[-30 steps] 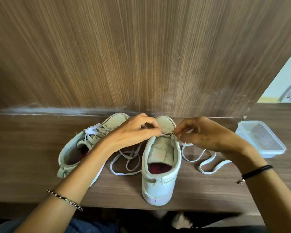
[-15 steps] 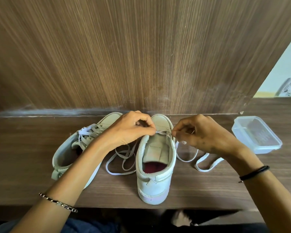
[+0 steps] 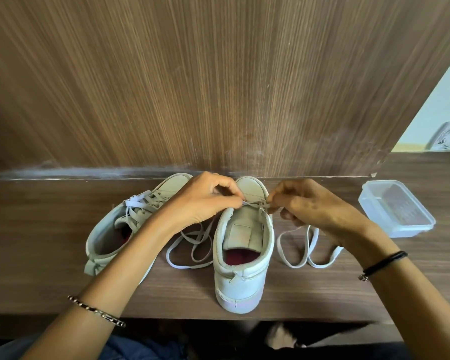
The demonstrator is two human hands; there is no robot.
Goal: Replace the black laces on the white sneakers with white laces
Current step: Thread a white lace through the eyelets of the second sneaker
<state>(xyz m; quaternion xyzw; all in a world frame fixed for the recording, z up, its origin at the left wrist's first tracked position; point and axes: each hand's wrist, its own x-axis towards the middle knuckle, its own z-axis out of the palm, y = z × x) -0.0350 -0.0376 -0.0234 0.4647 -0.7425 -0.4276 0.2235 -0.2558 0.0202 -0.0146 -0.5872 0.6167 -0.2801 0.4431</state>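
A white low-top sneaker (image 3: 242, 281) stands in the middle of the frame on a dark brown wood-grain tabletop (image 3: 37, 242), with its heel toward the lower edge. Its toe nearly reaches the tall brown wooden wall panel (image 3: 218, 87) that fills the upper half. The left hand (image 3: 199, 203) sits just left of the toe end of the shoe's opening, thumb and fingertips pinched on a flat white lace (image 3: 312, 239). The right hand (image 3: 317, 206) pinches the same lace at the opposite edge of the opening. The two hands are apart, one on either side of the toe, and a short stretch of lace runs straight between them across the front of the tongue. The loose ends fall to the tabletop on both sides of the shoe, one lying in loops left of it under the left wrist, the other in loops to its right below the right hand. A second white sneaker (image 3: 107, 237), threaded with pale laces, lies left of centre, angled with its toe toward the upper right and partly covered by the left forearm. A clear rectangular plastic container (image 3: 398, 211) rests at the right of the frame, apart from the lace. A beaded metal bracelet (image 3: 96, 311) circles the left wrist, and a black cord band (image 3: 385, 262) circles the right.
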